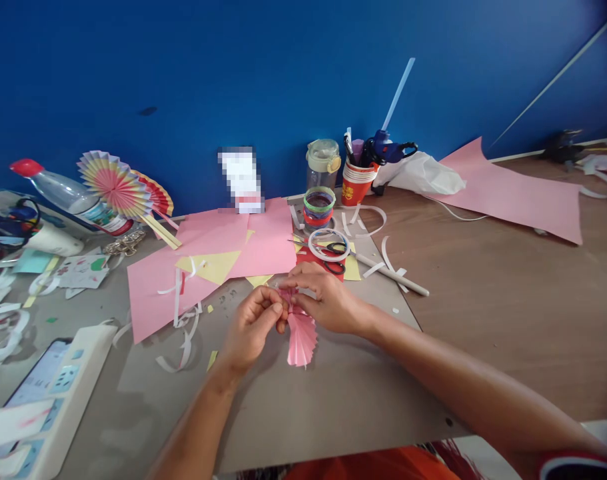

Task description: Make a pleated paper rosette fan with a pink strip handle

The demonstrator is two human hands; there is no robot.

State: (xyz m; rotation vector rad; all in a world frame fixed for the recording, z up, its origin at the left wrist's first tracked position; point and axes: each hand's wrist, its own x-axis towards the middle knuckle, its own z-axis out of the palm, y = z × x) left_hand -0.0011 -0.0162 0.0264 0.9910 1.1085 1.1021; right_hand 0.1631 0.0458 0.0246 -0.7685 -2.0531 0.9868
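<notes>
A pink pleated paper fan (301, 337) hangs down over the grey mat (333, 400). Both hands pinch its folded top. My left hand (253, 327) grips the left side of the fold with fingertips together. My right hand (323, 297) covers the upper part from the right. Just beyond the hands lie scissors (333, 257) and a roll of white tape (328, 243) on red and yellow paper.
Pink and yellow paper sheets (208, 260) and white paper strips lie left of the hands. Finished colourful fans (116, 183), a bottle (68, 197) and a phone (38, 377) sit at left. A red cup of tools (357, 180), stacked tape rolls (319, 207) and a large pink sheet (513, 193) stand behind.
</notes>
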